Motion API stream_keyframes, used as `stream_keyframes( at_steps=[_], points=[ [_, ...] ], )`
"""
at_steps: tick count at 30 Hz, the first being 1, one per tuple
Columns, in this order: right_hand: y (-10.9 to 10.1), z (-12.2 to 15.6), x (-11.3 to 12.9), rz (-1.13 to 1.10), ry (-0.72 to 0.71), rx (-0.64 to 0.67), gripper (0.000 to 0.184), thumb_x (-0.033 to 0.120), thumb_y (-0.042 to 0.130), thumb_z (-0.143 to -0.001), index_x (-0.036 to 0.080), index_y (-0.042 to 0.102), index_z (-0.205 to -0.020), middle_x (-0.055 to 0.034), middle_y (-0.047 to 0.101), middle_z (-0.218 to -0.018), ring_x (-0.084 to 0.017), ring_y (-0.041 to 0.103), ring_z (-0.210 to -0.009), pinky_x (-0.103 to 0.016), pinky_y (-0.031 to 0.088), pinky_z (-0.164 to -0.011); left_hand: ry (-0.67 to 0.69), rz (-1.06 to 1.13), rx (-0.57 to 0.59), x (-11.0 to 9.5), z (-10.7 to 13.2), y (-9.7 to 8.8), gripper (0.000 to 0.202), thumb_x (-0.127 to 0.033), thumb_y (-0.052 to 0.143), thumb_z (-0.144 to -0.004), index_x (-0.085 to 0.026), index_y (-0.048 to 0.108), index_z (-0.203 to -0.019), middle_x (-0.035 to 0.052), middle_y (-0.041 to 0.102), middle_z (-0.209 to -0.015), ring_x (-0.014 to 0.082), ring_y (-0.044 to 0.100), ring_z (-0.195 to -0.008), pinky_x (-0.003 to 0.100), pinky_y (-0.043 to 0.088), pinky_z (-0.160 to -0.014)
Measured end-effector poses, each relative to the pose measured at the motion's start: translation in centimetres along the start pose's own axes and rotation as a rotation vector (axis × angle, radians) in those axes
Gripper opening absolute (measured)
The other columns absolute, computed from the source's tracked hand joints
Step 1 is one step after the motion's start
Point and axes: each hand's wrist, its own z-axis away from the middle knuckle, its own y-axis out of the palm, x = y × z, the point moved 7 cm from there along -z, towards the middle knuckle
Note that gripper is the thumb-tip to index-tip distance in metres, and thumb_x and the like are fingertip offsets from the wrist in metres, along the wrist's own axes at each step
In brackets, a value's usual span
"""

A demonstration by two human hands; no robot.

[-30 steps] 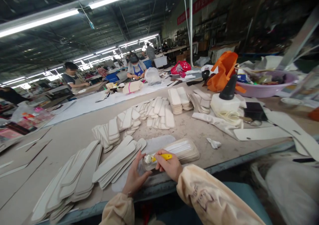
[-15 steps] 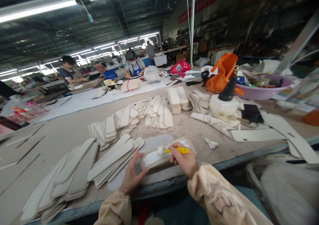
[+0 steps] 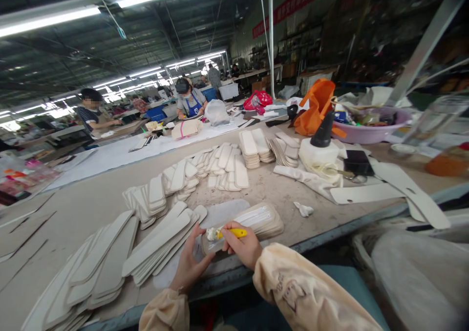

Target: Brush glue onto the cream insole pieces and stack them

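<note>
My right hand (image 3: 244, 248) grips a brush (image 3: 237, 232) by its yellow handle. The brush's bristles, thick with white paste, rest at the left end of a stack of long, round-ended pieces (image 3: 273, 219). White streaks run along the top piece. At that same left end, my left hand (image 3: 188, 267) has its thumb and fingers spread around the edge, seeming to touch it. Just left of it lies a fanned pile of off-white strips (image 3: 161, 243). A pale sheet (image 3: 229, 209) shows behind and under the stack.
More strips (image 3: 98, 257) spread at front left, with shorter piles (image 3: 179, 174) behind. To the right are a white container with a black cone (image 3: 322, 130), a crumpled scrap (image 3: 303, 209), an orange bag (image 3: 315, 108) and a purple basin (image 3: 373, 131). Two co-workers (image 3: 190, 101) stand beyond.
My right hand has moved the brush leftward along the top piece to its left end, near my left hand. The whole view has shifted slightly.
</note>
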Motion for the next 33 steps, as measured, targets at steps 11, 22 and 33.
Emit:
stream_keyframes(
  at_steps=[11, 22, 33],
  points=[
    [-6.5, 0.9, 3.0, 0.313, -0.033, -0.218, 0.022, 0.039, 0.048, -0.09, 0.024, 0.06, -0.079, 0.0054, 0.058, -0.049, -0.013, 0.054, -0.046, -0.022, 0.043, -0.051, 0.015, -0.058, 0.009, 0.2, 0.0, 0.1, 0.085, -0.04, 0.065, -0.078, -0.023, 0.019, -0.147, 0.0112, 0.056, -0.128, 0.0288, 0.049, -0.125, 0.051, 0.035, -0.108],
    [-13.9, 2.6, 6.2, 0.598, -0.036, -0.503, 0.026, 0.044, 0.048, -0.087, 0.024, 0.062, -0.077, 0.0042, 0.059, -0.049, -0.019, 0.059, -0.054, -0.028, 0.042, -0.06, 0.048, -0.073, -0.003, 0.0, 0.0, 0.0, 0.082, -0.038, 0.065, -0.078, -0.02, 0.023, -0.146, 0.0117, 0.055, -0.128, 0.0292, 0.048, -0.127, 0.05, 0.037, -0.108],
    [-13.8, 2.6, 5.7, 0.064, -0.133, -0.45, 0.034, 0.052, 0.059, -0.082, 0.019, 0.06, -0.077, 0.0044, 0.051, -0.048, -0.011, 0.04, -0.043, -0.022, 0.032, -0.042, 0.064, -0.193, -0.057, -0.3, 0.6, -4.1, 0.064, -0.04, 0.065, -0.078, -0.02, 0.044, -0.135, 0.0145, 0.054, -0.135, 0.0305, 0.049, -0.127, 0.051, 0.04, -0.107]
  ],
)
